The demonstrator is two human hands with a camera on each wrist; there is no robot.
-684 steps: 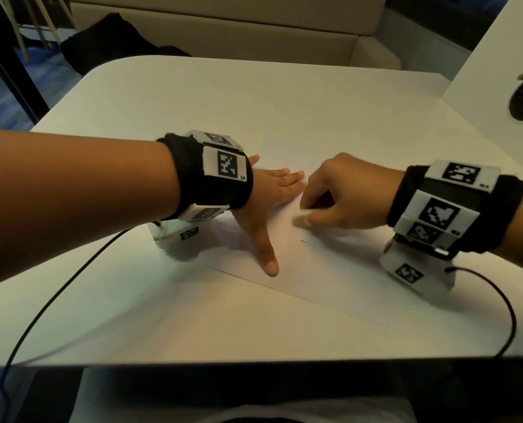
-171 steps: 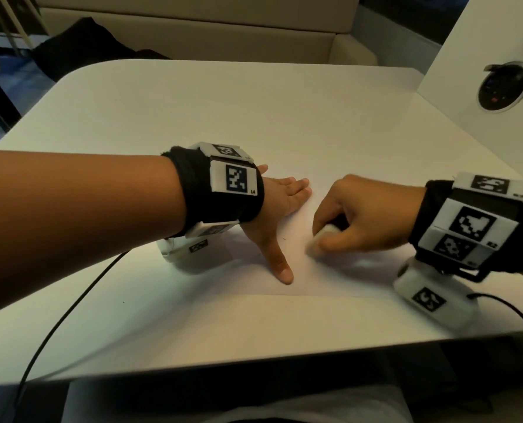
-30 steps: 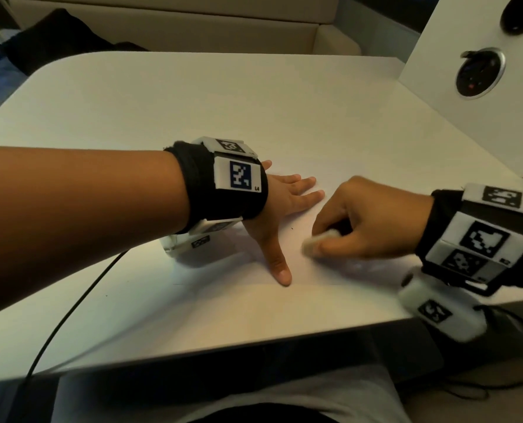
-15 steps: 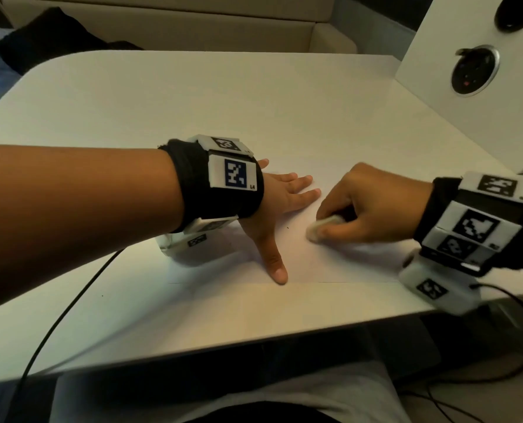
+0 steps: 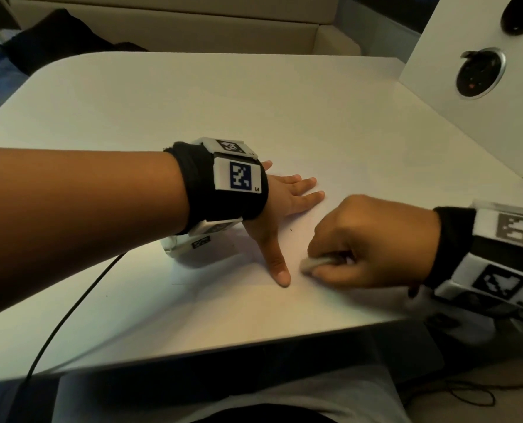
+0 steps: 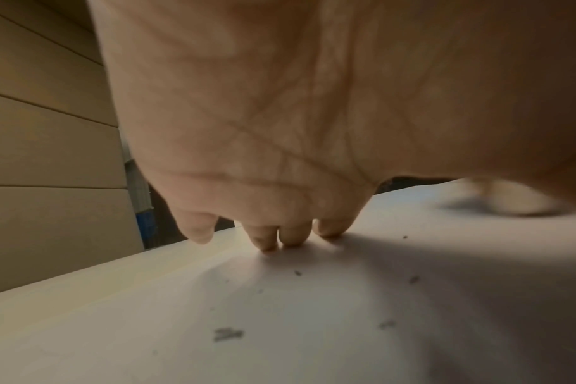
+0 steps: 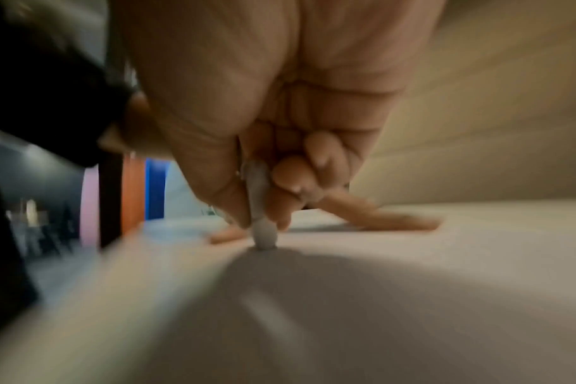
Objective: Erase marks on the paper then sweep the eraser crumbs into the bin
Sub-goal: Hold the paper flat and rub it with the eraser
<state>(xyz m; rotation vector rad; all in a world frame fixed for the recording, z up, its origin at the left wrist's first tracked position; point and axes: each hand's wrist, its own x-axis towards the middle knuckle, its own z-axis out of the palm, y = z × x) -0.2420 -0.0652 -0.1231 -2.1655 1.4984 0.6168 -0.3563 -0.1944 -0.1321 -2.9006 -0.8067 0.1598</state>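
Right hand (image 5: 367,239) shifted nearer, pinching eraser (image 5: 313,264) on paper (image 5: 300,221).

Looks like an office lounge or breakout area. White rounded table (image 5: 193,96), beige upholstered bench seat (image 5: 178,29) behind it. White panel with round sockets (image 5: 479,76) at right.

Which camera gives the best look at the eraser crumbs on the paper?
The left wrist view: dark eraser crumbs lie scattered on the paper beneath the left hand. The head view shows only a tiny speck or two; the right wrist view is too blurred to show any.
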